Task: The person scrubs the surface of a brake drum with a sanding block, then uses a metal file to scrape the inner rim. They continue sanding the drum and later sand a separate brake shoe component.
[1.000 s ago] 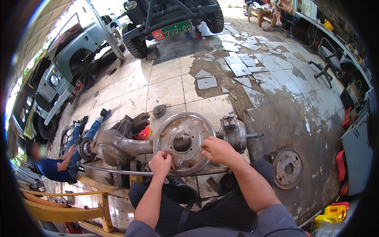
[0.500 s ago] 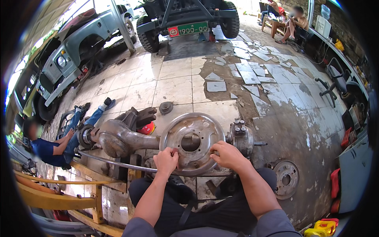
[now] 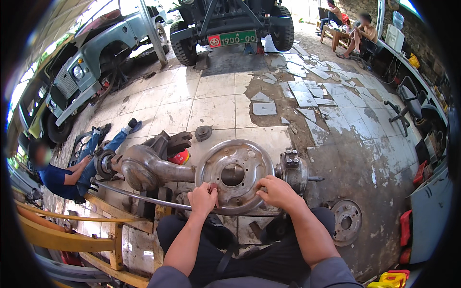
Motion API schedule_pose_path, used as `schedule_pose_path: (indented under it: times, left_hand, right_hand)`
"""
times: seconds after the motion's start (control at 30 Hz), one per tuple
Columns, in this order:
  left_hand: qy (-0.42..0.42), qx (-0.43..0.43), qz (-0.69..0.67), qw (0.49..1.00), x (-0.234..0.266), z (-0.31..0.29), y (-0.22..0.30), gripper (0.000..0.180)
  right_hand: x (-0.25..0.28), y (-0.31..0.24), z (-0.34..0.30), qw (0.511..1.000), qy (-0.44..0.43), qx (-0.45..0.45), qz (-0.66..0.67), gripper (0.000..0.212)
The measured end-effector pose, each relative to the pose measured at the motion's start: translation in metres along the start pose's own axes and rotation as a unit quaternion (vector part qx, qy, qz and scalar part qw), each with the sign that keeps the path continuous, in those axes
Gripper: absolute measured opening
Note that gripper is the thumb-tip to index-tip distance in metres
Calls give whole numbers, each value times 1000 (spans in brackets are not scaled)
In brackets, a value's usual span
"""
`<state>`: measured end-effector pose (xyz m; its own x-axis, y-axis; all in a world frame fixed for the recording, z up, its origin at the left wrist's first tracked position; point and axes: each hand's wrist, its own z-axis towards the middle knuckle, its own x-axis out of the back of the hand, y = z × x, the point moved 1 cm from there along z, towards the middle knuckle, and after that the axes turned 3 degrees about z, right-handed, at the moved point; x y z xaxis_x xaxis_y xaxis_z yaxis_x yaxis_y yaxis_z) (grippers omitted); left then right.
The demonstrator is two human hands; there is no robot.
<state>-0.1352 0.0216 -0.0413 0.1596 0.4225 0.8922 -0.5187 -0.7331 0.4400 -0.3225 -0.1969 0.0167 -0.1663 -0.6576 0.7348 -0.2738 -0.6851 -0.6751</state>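
A round metal plate [image 3: 255, 176] sits in front of the person, just above the knees and between the two hands. Being round, it has no long axis of its own; its broad face points up toward the person, with a large hole in the middle and smaller holes around it. How far it tilts is hard to tell.

The left hand [image 3: 202, 198] is at the plate's lower left, its thumb and fingers pinched together on a small reddish piece [image 3: 215, 193] that lies against the face near the rim. The right hand [image 3: 278, 190] is at the lower right edge with its fingers bent and the tips at the rim; I cannot tell how far they are parted or whether they grip the plate.

Behind the plate, a heavy axle [image 3: 175, 171] runs lengthwise from left to right, with a round bulge [image 3: 139, 168] toward its left end. At the right, beside the plate, is a bolted metal housing [image 3: 294, 174], from which a short shaft [image 3: 315, 178] points right. A long rod [image 3: 144, 196] slants from the left down to the plate's lower side. A second round plate [image 3: 346, 222] lies on the floor [image 3: 326, 158] to the right.
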Motion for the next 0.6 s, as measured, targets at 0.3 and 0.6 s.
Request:
schedule_pose_path:
  times: [0.3,0.6]
  left_hand:
    - [-8,-4,-16,1000,-2,6,-6,31]
    - [-10,17,-35,999,-8,7,-9,29]
  right_hand:
    - [-1,3,1,1000,6,8,2,25]
    - [-3,5,2,1000,3,5,-3,27]
